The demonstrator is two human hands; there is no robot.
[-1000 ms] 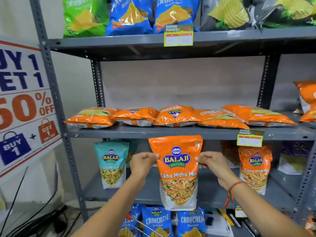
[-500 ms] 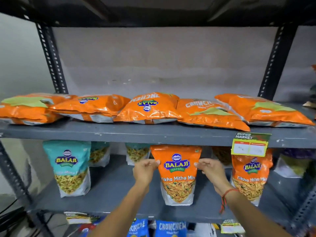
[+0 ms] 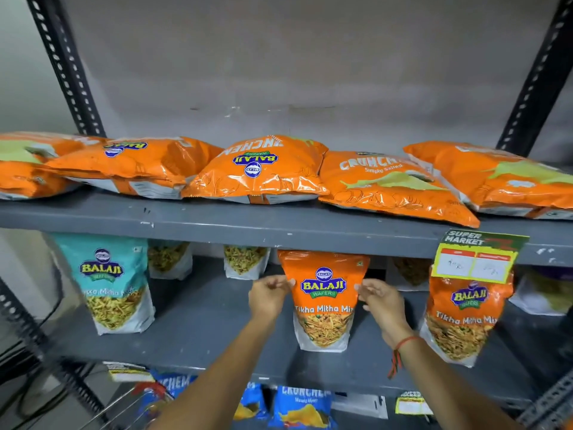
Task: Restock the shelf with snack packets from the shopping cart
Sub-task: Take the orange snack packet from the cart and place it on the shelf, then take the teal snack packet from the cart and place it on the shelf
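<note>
Head view. The orange packet [image 3: 324, 301] stands upright on the lower shelf [image 3: 198, 333], its top edge close under the front lip of the middle shelf [image 3: 217, 226]. The left hand [image 3: 269, 297] sits at the packet's upper left edge and the right hand [image 3: 379, 302] at its upper right edge. Both have loosely curled fingers at the packet's sides, but motion blur hides whether either one is gripping or has let go.

Bare shelf lies open to the left of the packet, up to a teal packet [image 3: 108, 282] standing near the left end. To the right a narrower gap separates it from a second orange packet [image 3: 462, 318], which stands at the front edge. A price tag [image 3: 477, 259] hangs from the middle shelf's lip over that packet's top. More pouches [image 3: 245, 262] stand at the back of the lower shelf, mostly hidden.

On the middle shelf, five orange chip bags [image 3: 257, 172] lie flat in a row, overlapping at their edges, with tall open room above them.

Below, blue chip bags [image 3: 302, 408] show under the lower shelf, and wire bars of the cart [image 3: 124, 401] appear at bottom left. The rack's posts [image 3: 66, 69] are dark perforated metal against a grey wall [image 3: 294, 57].
</note>
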